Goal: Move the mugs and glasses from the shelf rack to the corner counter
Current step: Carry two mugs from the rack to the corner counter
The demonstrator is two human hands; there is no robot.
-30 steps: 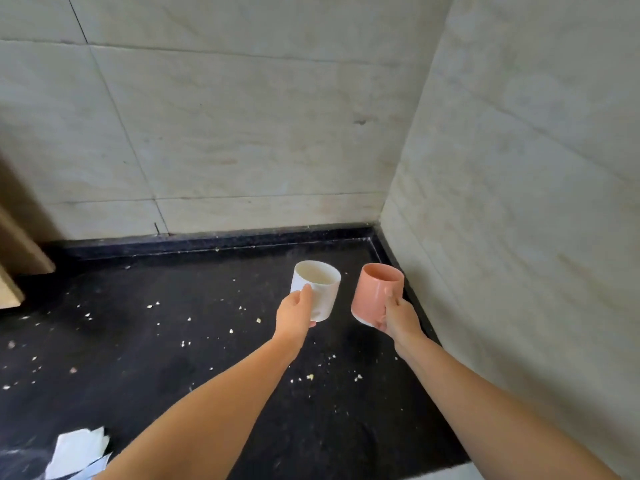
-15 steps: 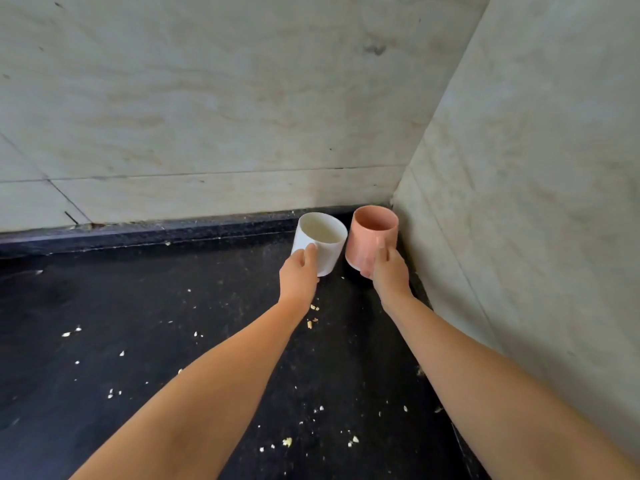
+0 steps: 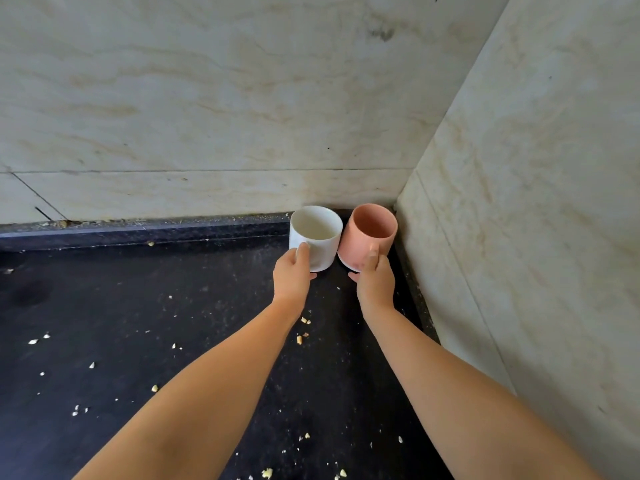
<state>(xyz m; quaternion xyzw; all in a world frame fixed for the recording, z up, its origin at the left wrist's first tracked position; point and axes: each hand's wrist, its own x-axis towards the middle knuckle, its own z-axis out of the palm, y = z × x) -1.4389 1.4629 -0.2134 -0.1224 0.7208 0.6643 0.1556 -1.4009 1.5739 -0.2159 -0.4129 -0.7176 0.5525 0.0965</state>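
head view | white ceramic mug (image 3: 314,237) gripped by left hand (image 3: 292,276) | pink ceramic mug (image 3: 367,237) gripped by right hand (image 3: 375,280) | both held at far right corner of black speckled counter (image 3: 138,323)

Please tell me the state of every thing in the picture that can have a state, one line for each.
white mug: upright, empty, held by the left hand
pink mug: tilted, empty, held by the right hand, in the corner
counter: dark, strewn with pale crumbs

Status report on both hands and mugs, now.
Left hand gripping white ceramic mug. Right hand gripping pink ceramic mug. Both at black counter corner. Only crumbs around.
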